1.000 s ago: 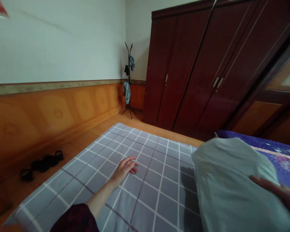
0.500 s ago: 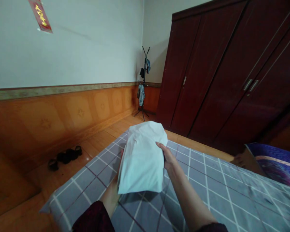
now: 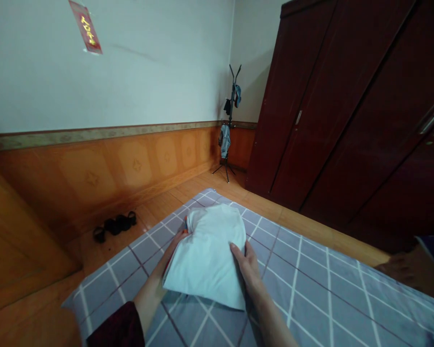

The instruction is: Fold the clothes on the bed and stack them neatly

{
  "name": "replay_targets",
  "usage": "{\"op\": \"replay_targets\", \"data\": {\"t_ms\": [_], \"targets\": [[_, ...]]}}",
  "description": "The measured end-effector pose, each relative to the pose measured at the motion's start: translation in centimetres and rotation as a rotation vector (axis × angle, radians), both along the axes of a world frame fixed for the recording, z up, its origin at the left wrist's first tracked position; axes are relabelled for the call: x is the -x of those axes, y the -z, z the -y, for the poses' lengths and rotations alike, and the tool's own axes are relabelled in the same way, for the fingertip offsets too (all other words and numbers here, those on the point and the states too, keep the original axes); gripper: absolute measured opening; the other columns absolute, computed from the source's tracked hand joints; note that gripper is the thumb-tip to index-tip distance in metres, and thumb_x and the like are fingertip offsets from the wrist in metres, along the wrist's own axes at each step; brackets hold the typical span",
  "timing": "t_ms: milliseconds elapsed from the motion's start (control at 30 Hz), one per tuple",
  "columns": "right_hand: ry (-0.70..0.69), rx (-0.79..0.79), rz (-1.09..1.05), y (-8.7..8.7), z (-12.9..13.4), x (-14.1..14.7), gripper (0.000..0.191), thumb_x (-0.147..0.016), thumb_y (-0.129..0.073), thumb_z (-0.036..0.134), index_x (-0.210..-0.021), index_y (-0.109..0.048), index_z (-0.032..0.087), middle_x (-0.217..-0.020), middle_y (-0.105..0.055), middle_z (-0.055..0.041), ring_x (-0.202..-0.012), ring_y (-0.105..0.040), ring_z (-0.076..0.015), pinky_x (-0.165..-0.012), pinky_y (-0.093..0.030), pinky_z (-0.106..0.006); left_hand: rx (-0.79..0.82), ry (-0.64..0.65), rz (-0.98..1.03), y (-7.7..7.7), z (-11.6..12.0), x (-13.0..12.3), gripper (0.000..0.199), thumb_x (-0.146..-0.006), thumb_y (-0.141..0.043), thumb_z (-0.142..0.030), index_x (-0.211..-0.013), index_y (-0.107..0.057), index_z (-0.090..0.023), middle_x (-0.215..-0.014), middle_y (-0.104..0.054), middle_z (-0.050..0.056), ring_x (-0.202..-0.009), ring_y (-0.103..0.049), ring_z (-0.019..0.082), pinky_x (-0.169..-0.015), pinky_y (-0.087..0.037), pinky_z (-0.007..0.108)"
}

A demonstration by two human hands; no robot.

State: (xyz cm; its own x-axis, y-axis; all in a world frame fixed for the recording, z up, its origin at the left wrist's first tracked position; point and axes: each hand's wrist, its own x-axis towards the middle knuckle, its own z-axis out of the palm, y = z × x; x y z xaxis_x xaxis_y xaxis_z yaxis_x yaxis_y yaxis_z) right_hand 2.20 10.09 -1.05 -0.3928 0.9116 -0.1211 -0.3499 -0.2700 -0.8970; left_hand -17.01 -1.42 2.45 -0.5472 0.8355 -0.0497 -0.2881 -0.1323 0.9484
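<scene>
The white pillow (image 3: 208, 255) had come down from the air and lay on the bed (image 3: 311, 284), near its far corner. The left hand (image 3: 177, 243) and right hand (image 3: 248, 265) both gripped its sides, so it looked almost put down.

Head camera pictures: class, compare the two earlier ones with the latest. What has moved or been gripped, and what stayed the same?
The white pillow went from the right side of the bed, under the right hand alone, to a two-handed grip in the air, then down onto the checked sheet near the bed's corner. The left hand, earlier flat on the sheet, now holds the pillow's left edge. The wardrobe, coat stand and shoes stayed put.
</scene>
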Motion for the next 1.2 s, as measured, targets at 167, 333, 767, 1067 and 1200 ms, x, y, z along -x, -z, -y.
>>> {"op": "replay_targets", "data": {"t_ms": [167, 333, 767, 1067, 1200], "targets": [[0.115, -0.189, 0.030, -0.4, 0.3, 0.8, 0.075, -0.059, -0.082, 0.022, -0.128, -0.053, 0.029, -0.145, -0.040, 0.0013, -0.135, -0.030, -0.0184, -0.115, -0.013, -0.035, 0.003, -0.093, -0.287, -6.0, -0.3, 1.8, 0.043, -0.058, -0.073, -0.030, -0.098, -0.067, -0.017, -0.110, -0.068, 0.005, -0.111, -0.057, 0.031, -0.092, -0.046, 0.036], [-0.098, 0.043, -0.208, -0.7, 0.6, 1.4, 0.055, -0.071, -0.074, 0.041, -0.123, -0.056, 0.029, -0.143, -0.042, -0.0013, -0.131, -0.038, -0.0195, -0.111, -0.022, -0.040, -0.005, 0.066, -0.711, -14.5, -1.2, -0.5, 0.045, -0.058, -0.070, -0.014, -0.103, -0.068, -0.017, -0.113, -0.066, 0.007, -0.116, -0.054, 0.031, -0.098, -0.040, 0.039], [-0.404, 0.477, -0.606, -1.9, 1.1, 0.9, 0.050, -0.081, -0.050, 0.057, -0.108, -0.066, 0.018, -0.106, -0.070, -0.0068, -0.111, -0.059, -0.0258, -0.096, -0.045, -0.044, 0.131, 0.119, -0.959, -5.5, -2.2, -4.5, 0.035, -0.078, -0.060, -0.027, -0.113, -0.067, -0.024, -0.107, -0.070, 0.005, -0.091, -0.065, 0.024, -0.090, -0.044, 0.035], [-0.401, 0.532, -0.591, -1.7, 0.7, 1.0, 0.048, -0.079, -0.054, 0.056, -0.103, -0.068, 0.017, -0.104, -0.071, -0.0092, -0.114, -0.057, -0.0275, -0.099, -0.042, -0.047, 0.085, -0.110, -0.773, -0.2, -2.4, -3.0, 0.022, -0.079, -0.060, -0.029, -0.098, -0.068, -0.021, -0.098, -0.069, 0.006, -0.092, -0.064, 0.021, -0.085, -0.048, 0.032], [-0.431, 0.542, -0.623, -1.6, 0.6, 0.8, 0.047, -0.080, -0.053, 0.055, -0.104, -0.068, 0.017, -0.108, -0.069, -0.0091, -0.116, -0.055, -0.0274, -0.099, -0.041, -0.048, 0.093, -0.247, -0.845, -0.9, -3.2, -2.5, 0.039, -0.077, -0.062, -0.030, -0.115, -0.060, -0.021, -0.118, -0.061, 0.008, -0.085, -0.062, 0.018, -0.082, -0.047, 0.031]]}}
